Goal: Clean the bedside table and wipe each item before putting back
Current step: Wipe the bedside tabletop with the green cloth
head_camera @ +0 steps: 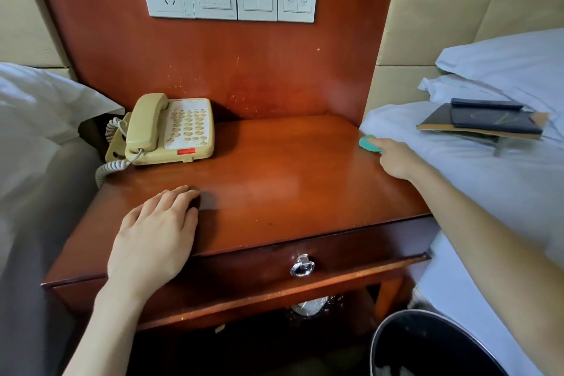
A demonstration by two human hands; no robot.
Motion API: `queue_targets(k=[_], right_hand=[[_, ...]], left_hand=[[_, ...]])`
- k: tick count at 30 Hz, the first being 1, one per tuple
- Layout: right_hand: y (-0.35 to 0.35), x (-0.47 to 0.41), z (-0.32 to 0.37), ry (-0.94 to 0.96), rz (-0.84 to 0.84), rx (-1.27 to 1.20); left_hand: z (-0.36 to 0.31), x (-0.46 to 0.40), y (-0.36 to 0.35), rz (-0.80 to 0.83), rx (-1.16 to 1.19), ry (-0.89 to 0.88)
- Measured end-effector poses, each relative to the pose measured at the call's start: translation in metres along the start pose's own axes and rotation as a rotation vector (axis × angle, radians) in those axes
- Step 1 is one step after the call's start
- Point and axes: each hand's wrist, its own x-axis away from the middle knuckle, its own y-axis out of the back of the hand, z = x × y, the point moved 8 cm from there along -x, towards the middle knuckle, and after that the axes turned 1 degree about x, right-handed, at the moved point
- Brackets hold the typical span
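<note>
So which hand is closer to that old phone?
The left hand. It rests flat on the bedside table just in front of the phone. The right hand is across at the table's far right edge, holding a green cloth.

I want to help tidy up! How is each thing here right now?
telephone: on the table, handset on its cradle.
drawer: closed.
green cloth: held at the table's right edge.
right hand: grips the cloth.
left hand: flat on the table.
dark folders: stacked on the bed.
</note>
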Motion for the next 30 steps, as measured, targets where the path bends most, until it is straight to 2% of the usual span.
queue_targets(k=[3, 9, 14, 18, 20, 23, 25, 30], right_hand=[[0.009, 0.035, -0.008, -0.005, -0.043, 0.061], [0.027, 0.103, -0.019, -0.093, -0.131, 0.007], [0.037, 0.153, -0.007, -0.169, -0.324, 0.084], [0.03, 0.195, 0.035, 0.005, -0.518, 0.063], [0.015, 0.211, 0.062, 0.113, -0.543, 0.045], [-0.011, 0.226, 0.097, 0.198, -0.492, 0.065], [-0.025, 0.235, 0.123, 0.284, -0.476, 0.116], [-0.052, 0.253, 0.182, 0.47, -0.387, 0.255]], left_hand=[[-0.001, 0.0, 0.001, -0.005, -0.001, -0.003], [-0.002, 0.003, 0.002, -0.012, 0.022, 0.006], [-0.004, 0.003, 0.002, -0.008, 0.033, 0.005], [-0.002, 0.002, 0.002, -0.01, 0.056, 0.0], [-0.001, 0.001, 0.005, -0.029, 0.14, 0.002], [0.01, 0.006, 0.019, -0.134, 0.355, 0.038], [0.028, 0.016, 0.029, -0.221, 0.391, 0.055], [0.094, 0.065, 0.036, -0.391, 0.658, 0.217]])
